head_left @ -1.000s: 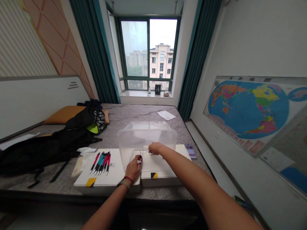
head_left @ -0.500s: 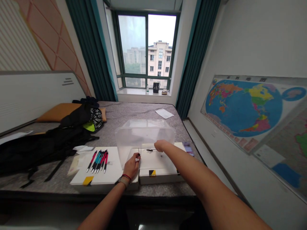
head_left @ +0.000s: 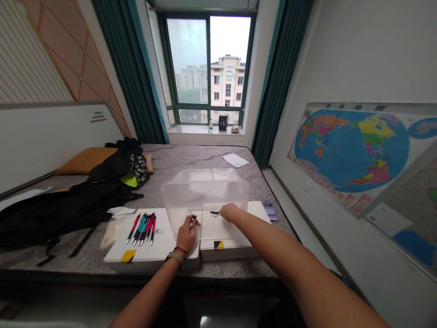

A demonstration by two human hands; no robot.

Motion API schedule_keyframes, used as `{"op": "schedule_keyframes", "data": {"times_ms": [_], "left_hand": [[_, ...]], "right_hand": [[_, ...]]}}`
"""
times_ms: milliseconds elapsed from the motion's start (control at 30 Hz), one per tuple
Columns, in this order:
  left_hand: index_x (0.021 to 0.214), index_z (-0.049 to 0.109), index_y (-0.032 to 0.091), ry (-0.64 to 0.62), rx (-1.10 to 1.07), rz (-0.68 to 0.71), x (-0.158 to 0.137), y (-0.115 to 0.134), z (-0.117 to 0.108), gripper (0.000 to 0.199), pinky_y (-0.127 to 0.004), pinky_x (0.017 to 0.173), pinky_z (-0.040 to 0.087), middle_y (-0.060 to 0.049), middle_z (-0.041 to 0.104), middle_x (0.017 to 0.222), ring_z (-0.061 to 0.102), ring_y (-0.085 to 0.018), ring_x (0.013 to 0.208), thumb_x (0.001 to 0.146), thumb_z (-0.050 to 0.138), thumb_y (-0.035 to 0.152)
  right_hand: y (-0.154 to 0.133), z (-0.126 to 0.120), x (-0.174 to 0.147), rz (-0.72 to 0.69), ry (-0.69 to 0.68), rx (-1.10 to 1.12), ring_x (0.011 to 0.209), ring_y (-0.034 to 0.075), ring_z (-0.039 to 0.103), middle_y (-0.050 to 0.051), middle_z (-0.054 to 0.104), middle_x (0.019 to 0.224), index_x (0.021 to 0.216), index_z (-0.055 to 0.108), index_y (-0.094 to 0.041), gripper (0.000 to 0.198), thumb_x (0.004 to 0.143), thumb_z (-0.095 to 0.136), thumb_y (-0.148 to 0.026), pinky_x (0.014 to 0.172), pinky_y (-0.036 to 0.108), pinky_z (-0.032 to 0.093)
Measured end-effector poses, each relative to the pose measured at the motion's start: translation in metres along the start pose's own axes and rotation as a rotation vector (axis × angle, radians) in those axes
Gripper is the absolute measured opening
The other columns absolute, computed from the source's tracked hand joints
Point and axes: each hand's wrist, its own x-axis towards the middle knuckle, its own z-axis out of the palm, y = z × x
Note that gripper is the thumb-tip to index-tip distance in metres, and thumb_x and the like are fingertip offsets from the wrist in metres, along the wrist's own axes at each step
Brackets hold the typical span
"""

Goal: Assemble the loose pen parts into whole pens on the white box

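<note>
My left hand (head_left: 186, 235) is closed in a pinch on small dark pen parts (head_left: 195, 219), with a thin stick pointing up from them. It is over the inner edge of the left white box (head_left: 114, 251). On that box lie several pens (head_left: 142, 228) side by side, red and teal with black grips. My right hand (head_left: 229, 212) is curled over the right white box (head_left: 235, 232), fingertips turned down and hidden. Just left of it lie small black and silver parts (head_left: 214, 213). Behind both hands a clear plastic bin (head_left: 205, 189) lies with its opening towards me.
A black backpack (head_left: 78, 196) lies at left, near an orange cushion (head_left: 82, 160). White paper (head_left: 235, 160) rests on the grey mattress (head_left: 180, 155) further back. A purple packet (head_left: 271, 211) is beside the right box. A wall map (head_left: 351, 146) hangs at right.
My left hand has shifted slightly left and up, and the thin stick in it now tilts left. My right hand stays near the same spot. The view has turned slightly.
</note>
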Motion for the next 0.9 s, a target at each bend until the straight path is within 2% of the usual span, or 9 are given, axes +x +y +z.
{"op": "schedule_keyframes", "data": {"times_ms": [167, 300, 367, 433, 533, 600, 667, 767, 900], "left_hand": [[0.107, 0.049, 0.021, 0.001, -0.040, -0.014, 0.000, 0.001, -0.001, 0.027, -0.028, 0.074, 0.048, -0.003, 0.070, 0.082, 0.067, -0.018, 0.077, 0.092, 0.036, 0.038], [0.105, 0.050, 0.021, -0.005, -0.048, -0.004, 0.001, 0.000, -0.001, 0.025, -0.028, 0.074, 0.047, -0.003, 0.069, 0.081, 0.067, -0.018, 0.077, 0.090, 0.038, 0.038], [0.104, 0.050, 0.021, 0.017, -0.065, -0.008, 0.001, 0.000, -0.002, 0.025, -0.027, 0.072, 0.047, -0.003, 0.069, 0.080, 0.067, -0.018, 0.076, 0.090, 0.038, 0.038], [0.103, 0.051, 0.021, 0.038, -0.086, -0.011, 0.001, 0.000, -0.002, 0.025, -0.027, 0.071, 0.047, -0.003, 0.069, 0.080, 0.067, -0.018, 0.074, 0.090, 0.039, 0.038], [0.103, 0.052, 0.021, 0.046, -0.102, -0.006, 0.001, 0.001, -0.002, 0.025, -0.026, 0.070, 0.048, -0.003, 0.069, 0.079, 0.067, -0.017, 0.074, 0.089, 0.041, 0.038], [0.102, 0.053, 0.021, 0.040, -0.109, -0.005, 0.001, 0.001, -0.002, 0.025, -0.026, 0.070, 0.048, -0.002, 0.070, 0.080, 0.067, -0.018, 0.075, 0.088, 0.041, 0.038], [0.100, 0.054, 0.022, 0.033, -0.114, -0.006, 0.002, 0.000, -0.002, 0.024, -0.026, 0.070, 0.048, -0.002, 0.070, 0.079, 0.067, -0.018, 0.075, 0.088, 0.042, 0.039], [0.099, 0.054, 0.022, 0.019, -0.126, 0.002, 0.002, -0.004, -0.001, 0.023, -0.027, 0.072, 0.048, -0.001, 0.069, 0.080, 0.067, -0.018, 0.077, 0.088, 0.043, 0.039], [0.099, 0.054, 0.022, 0.022, -0.127, 0.005, 0.002, -0.009, 0.001, 0.023, -0.027, 0.073, 0.048, -0.002, 0.070, 0.084, 0.067, -0.019, 0.080, 0.087, 0.044, 0.039]], "right_hand": [[-0.002, -0.003, 0.004, 0.009, 0.001, -0.032, 0.098, 0.035, 0.064, 0.021, 0.067, 0.103, 0.091, 0.071, -0.012, 0.024, 0.070, 0.064, -0.001, 0.077, 0.050, 0.052], [0.000, -0.009, 0.004, 0.008, 0.039, -0.052, 0.100, 0.034, 0.063, 0.021, 0.067, 0.105, 0.094, 0.069, -0.011, 0.025, 0.073, 0.061, -0.001, 0.077, 0.047, 0.052], [0.000, -0.014, 0.001, -0.017, 0.105, -0.046, 0.101, 0.031, 0.062, 0.020, 0.066, 0.105, 0.098, 0.067, -0.012, 0.025, 0.076, 0.059, -0.004, 0.079, 0.043, 0.050], [-0.001, -0.018, -0.002, -0.025, 0.242, 0.010, 0.099, 0.028, 0.063, 0.018, 0.066, 0.104, 0.102, 0.065, -0.014, 0.025, 0.080, 0.055, -0.009, 0.080, 0.040, 0.049], [-0.010, -0.013, -0.004, 0.035, 0.455, 0.250, 0.092, 0.023, 0.064, 0.012, 0.068, 0.097, 0.099, 0.063, -0.018, 0.018, 0.084, 0.054, -0.020, 0.076, 0.034, 0.048], [-0.022, 0.000, -0.003, 0.073, 0.527, 0.508, 0.086, 0.019, 0.063, 0.007, 0.068, 0.090, 0.093, 0.063, -0.019, 0.014, 0.084, 0.055, -0.027, 0.074, 0.029, 0.047], [-0.039, 0.021, -0.001, 0.024, 0.585, 0.824, 0.077, 0.015, 0.062, 0.004, 0.068, 0.086, 0.089, 0.063, -0.019, 0.015, 0.085, 0.053, -0.028, 0.071, 0.026, 0.047], [-0.064, 0.056, 0.003, -0.033, 0.653, 1.205, 0.069, 0.012, 0.060, 0.003, 0.066, 0.093, 0.102, 0.062, -0.020, 0.022, 0.084, 0.052, -0.028, 0.066, 0.026, 0.048], [-0.083, 0.087, 0.007, -0.060, 0.724, 1.443, 0.072, 0.012, 0.060, 0.004, 0.064, 0.099, 0.119, 0.052, -0.022, 0.043, 0.077, 0.059, -0.024, 0.067, 0.026, 0.049]]}}
